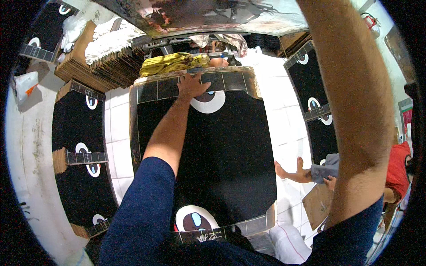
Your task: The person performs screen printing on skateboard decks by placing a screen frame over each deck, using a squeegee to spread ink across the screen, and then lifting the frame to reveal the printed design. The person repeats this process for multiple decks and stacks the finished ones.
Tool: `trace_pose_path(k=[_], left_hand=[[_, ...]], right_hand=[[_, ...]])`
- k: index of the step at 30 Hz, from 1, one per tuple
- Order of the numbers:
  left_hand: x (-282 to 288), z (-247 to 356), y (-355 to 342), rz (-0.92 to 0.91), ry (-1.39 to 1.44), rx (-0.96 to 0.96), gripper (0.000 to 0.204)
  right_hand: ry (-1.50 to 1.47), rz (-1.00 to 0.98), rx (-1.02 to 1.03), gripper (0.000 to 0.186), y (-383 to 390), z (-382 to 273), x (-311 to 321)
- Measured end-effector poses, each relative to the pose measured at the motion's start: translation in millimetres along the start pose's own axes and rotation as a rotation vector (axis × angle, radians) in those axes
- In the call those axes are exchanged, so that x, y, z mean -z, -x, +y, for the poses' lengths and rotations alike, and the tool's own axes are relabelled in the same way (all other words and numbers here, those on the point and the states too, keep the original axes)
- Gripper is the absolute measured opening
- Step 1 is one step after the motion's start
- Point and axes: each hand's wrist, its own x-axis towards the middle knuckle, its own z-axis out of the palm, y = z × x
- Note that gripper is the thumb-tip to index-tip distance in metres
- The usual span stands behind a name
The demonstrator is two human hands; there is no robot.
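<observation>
A large black sheet (226, 155) lies flat on a board in front of me. It bears printed eye shapes, white with brown and blue, at its far and near ends, and dark grid-lined bands along those edges. My left hand (191, 86) rests with fingers spread on the far band, beside the far eye print (208, 104). Above the far end, a stained, glossy framed panel (230, 17), which looks like a printing screen, is tilted up. My right forearm (359, 97) reaches up past its right side; the right hand lies beyond the upper edge of the picture.
Crumpled yellow cloth (171, 64) sits behind the board. At left stand stacked brown boards (111, 66) topped with white cloth (104, 48). More black printed sheets line the left (77, 119) and right (306, 80). A person in red (398, 168) sits at right, a bare foot (293, 175) near my board.
</observation>
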Motion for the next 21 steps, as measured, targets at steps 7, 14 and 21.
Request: trace_pose_path(k=[7,14,21], left_hand=[[30,-15,110,0.489,0.882,-0.159,0.079],[81,55,378,0.709,2.125,-0.07,0.069],[1,-15,384,0.164,2.193,0.908,0.086]], right_hand=[[-0.064,0.259,0.09,0.029,127,-8,0],[-0.223,0.225,0.109,0.046,330,-13,-18],[-0.202,-0.153,-0.023,0.055,439,11,-100]])
